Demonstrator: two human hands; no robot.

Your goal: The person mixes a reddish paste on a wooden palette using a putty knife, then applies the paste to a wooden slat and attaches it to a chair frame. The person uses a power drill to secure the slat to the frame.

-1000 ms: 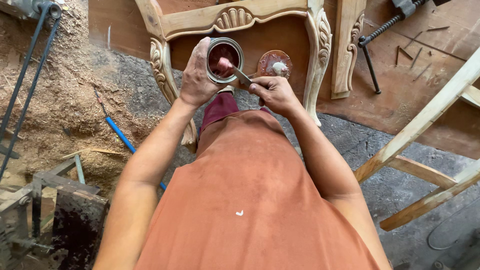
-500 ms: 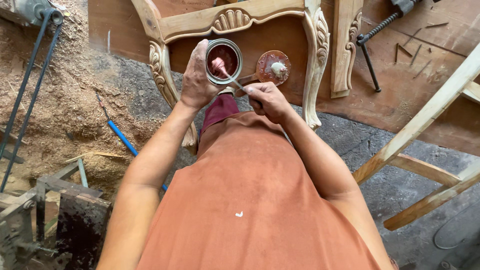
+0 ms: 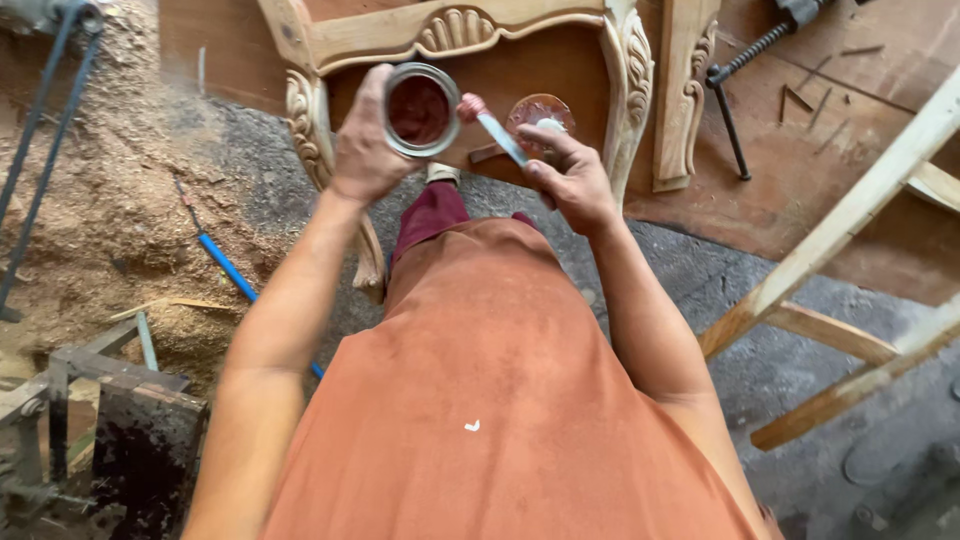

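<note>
Here, top centre of the frame, the left hand (image 3: 365, 150) grips an open tin (image 3: 421, 110) of reddish filler; the right hand (image 3: 572, 180) pinches a putty knife (image 3: 497, 133), tip loaded, clear of the rim. The carved wooden frame (image 3: 450, 30) looks unfilled.

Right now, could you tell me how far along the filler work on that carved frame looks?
Done: the lid is off and lies on the board. In hand: the left hand holds the open tin of reddish paste; the right hand holds a putty knife with paste on its tip, just outside the rim. Left: the carved frame shows no paste yet.
</note>
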